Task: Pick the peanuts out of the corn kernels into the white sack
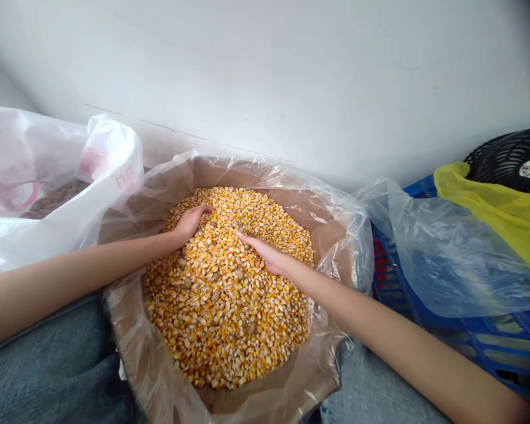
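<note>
Loose yellow and white corn kernels [229, 330] fill a cardboard box [335, 241] lined with clear plastic [168, 377]. My left hand [191, 222] is sunk into the far left of the kernels, its thumb stretched out on top. On the right of the heap, my right hand [265, 252] also dips into the corn with its thumb extended toward the middle. The kernels hide most of the fingers of both hands. Several brown, rough lumps [239, 273], whose kind I cannot make out, lie among the kernels between and below my hands.
A white woven sack [110, 182] with brown contents stands left of the box. To the right, a blue plastic crate [459, 335] carries clear plastic film [459, 253], a yellow bag [503, 206] and a black fan [512, 159]. The white wall [282, 82] rises behind.
</note>
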A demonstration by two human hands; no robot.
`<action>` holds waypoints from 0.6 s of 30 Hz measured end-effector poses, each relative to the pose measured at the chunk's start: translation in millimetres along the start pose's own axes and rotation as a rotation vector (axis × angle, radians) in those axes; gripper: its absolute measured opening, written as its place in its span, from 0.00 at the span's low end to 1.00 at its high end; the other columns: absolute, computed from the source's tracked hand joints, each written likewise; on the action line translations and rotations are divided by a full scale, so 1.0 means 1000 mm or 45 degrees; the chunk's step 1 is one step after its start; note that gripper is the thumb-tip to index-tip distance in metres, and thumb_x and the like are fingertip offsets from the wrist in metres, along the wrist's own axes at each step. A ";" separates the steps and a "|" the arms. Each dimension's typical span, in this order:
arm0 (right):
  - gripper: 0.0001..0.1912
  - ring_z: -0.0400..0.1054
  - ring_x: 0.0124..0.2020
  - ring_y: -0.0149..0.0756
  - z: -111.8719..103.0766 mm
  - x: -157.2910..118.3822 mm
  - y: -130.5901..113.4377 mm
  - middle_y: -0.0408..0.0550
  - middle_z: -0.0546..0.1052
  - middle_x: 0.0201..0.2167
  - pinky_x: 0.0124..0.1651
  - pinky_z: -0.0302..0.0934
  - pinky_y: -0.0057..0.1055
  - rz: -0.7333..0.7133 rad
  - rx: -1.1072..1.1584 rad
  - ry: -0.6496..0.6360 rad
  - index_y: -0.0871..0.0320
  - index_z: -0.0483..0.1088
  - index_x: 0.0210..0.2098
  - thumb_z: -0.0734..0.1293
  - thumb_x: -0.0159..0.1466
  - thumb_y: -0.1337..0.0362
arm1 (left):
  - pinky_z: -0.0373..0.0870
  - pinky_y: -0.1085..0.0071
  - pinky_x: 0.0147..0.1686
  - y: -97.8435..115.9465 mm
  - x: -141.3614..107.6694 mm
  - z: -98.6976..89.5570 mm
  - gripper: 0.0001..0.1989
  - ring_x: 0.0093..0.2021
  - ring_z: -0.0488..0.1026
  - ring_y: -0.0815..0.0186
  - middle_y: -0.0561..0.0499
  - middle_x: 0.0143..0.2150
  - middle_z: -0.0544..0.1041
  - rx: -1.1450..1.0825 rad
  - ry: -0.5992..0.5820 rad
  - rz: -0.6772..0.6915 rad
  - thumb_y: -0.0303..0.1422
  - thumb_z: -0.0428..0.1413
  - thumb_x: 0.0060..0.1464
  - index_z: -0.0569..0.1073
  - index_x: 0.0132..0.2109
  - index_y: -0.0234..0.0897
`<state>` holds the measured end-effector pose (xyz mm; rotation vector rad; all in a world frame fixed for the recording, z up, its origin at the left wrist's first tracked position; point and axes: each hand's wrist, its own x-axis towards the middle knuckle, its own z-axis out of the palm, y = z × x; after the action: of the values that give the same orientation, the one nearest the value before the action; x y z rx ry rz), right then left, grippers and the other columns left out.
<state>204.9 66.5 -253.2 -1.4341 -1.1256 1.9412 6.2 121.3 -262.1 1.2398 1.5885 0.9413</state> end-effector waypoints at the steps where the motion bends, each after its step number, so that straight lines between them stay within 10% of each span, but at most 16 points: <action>1: 0.21 0.68 0.35 0.38 0.004 -0.002 -0.003 0.49 0.74 0.33 0.42 0.59 0.43 0.127 0.072 -0.113 0.56 0.70 0.34 0.62 0.50 0.46 | 0.51 0.73 0.53 0.000 0.000 0.000 0.16 0.51 0.62 0.64 0.52 0.43 0.74 0.005 0.006 -0.002 0.39 0.43 0.46 0.73 0.29 0.38; 4: 0.21 0.68 0.35 0.38 0.016 -0.010 -0.014 0.49 0.74 0.34 0.43 0.59 0.43 0.283 0.193 -0.281 0.56 0.70 0.35 0.62 0.51 0.47 | 0.51 0.72 0.54 0.000 0.000 0.000 0.17 0.49 0.64 0.63 0.52 0.42 0.74 0.016 0.013 0.003 0.39 0.42 0.47 0.73 0.29 0.37; 18: 0.23 0.64 0.42 0.38 0.018 -0.043 -0.067 0.45 0.73 0.37 0.44 0.58 0.40 -0.109 -0.114 -0.554 0.54 0.72 0.37 0.55 0.57 0.46 | 0.54 0.74 0.51 0.000 0.000 -0.001 0.18 0.45 0.66 0.66 0.51 0.41 0.74 0.040 -0.041 0.063 0.38 0.41 0.48 0.72 0.31 0.35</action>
<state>196.3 64.4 -171.9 -1.0058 -1.4511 2.2268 5.7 121.2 -261.8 1.3149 1.5591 0.9265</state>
